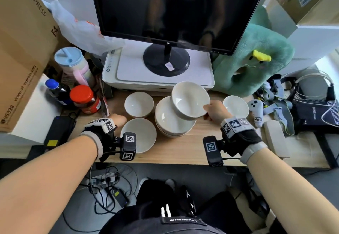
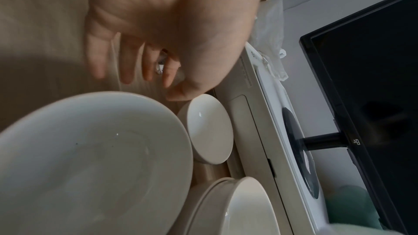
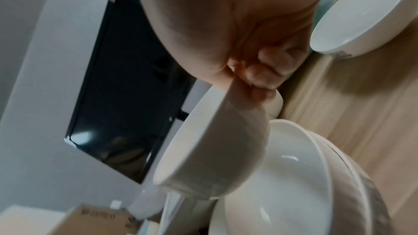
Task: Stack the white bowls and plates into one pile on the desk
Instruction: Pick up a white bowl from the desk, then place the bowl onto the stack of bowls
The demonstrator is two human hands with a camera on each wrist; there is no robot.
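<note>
Head view: right hand (image 1: 214,111) pinches a tilted white bowl (image 1: 190,100) above the pile (image 1: 174,122) at desk centre; loose bowls at nine, seven and three o'clock. Left wrist view: left hand (image 2: 158,29) empty, fingers (image 2: 126,71) loosely spread. Right wrist view alone shows fingers (image 3: 260,76) curled under the bowl's rim.

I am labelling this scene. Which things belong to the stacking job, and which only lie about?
Job: held bowl in right hand; pile; loose bowls; plate; left hand.

Lying about: monitor, printer, plush toy, red-lidded jar.
</note>
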